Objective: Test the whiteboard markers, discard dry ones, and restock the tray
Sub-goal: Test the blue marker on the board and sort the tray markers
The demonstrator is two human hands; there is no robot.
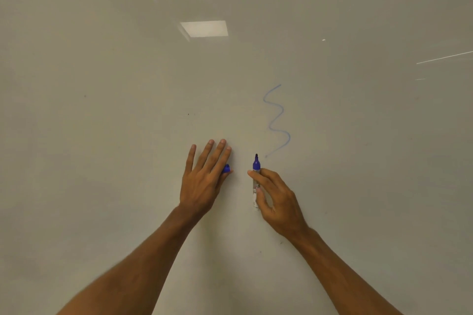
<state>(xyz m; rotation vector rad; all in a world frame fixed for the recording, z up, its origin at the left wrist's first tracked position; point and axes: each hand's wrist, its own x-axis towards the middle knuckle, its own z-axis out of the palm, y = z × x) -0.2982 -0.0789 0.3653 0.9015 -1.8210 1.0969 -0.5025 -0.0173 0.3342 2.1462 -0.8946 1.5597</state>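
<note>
The right hand (277, 199) has its grip clamped on a whiteboard marker with a pale round body and a blue neck (256, 165). The thumb and the first finger pinch the marker from the sides, and the other fingers are curled behind it. The marker stands almost straight up, with its dark tip pointing to 12 o'clock. The tip is bare, with no cap on it.

At 9 o'clock from the marker, and near it, is the left hand (202, 181). Its four fingers are straight and point up the board. Its grip is on a small blue plastic cap (226, 169), which peeks out at the thumb side. The thumb looks to press the cap against the first finger, but most of the thumb is hidden.

Both hands are up in front of a big white shiny whiteboard (102, 135). At 1 o'clock from the marker tip a thin blue wavy line (277, 115) runs up the board. Its low end is just beside the tip, not touching it.

Far up at 12 o'clock, two bright square patches of light (204, 28) shine on the board.
</note>
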